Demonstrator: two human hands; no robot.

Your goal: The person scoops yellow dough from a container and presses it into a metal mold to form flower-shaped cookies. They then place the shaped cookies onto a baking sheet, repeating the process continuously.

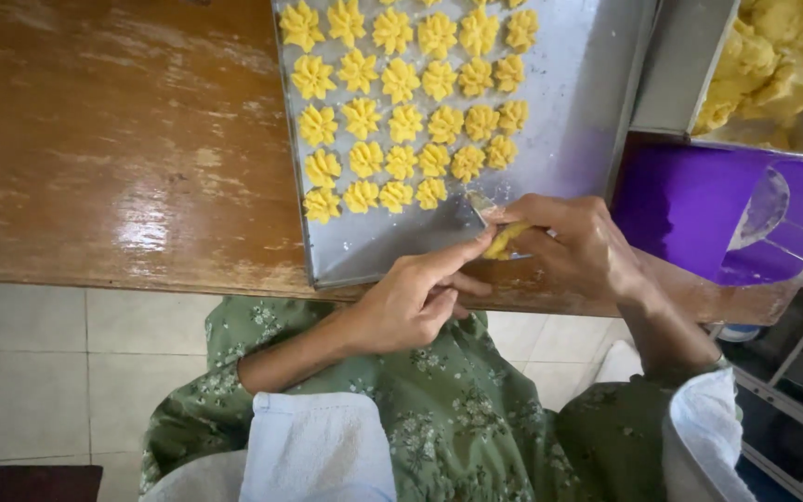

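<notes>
Head view:
Right hand (580, 249): grip closed on yellow dough piece (504, 240), over tray's near edge.
Left hand (418, 299): forefinger touching dough piece, holding nothing.
Baking tray (569, 102): on wooden desk (113, 149), rows of flower-shaped cookies (401, 116).
Dough tub (778, 65): far right.

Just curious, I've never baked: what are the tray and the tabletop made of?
The tray looks like thin metal, likely aluminium: dull silver-grey, with a folded rim. The tabletop seems to be varnished wood: brown grain, glossy glare, and worn pale patches.

Yellow dough lump (504, 241) — small, elongated — over the tray's near edge.
</notes>
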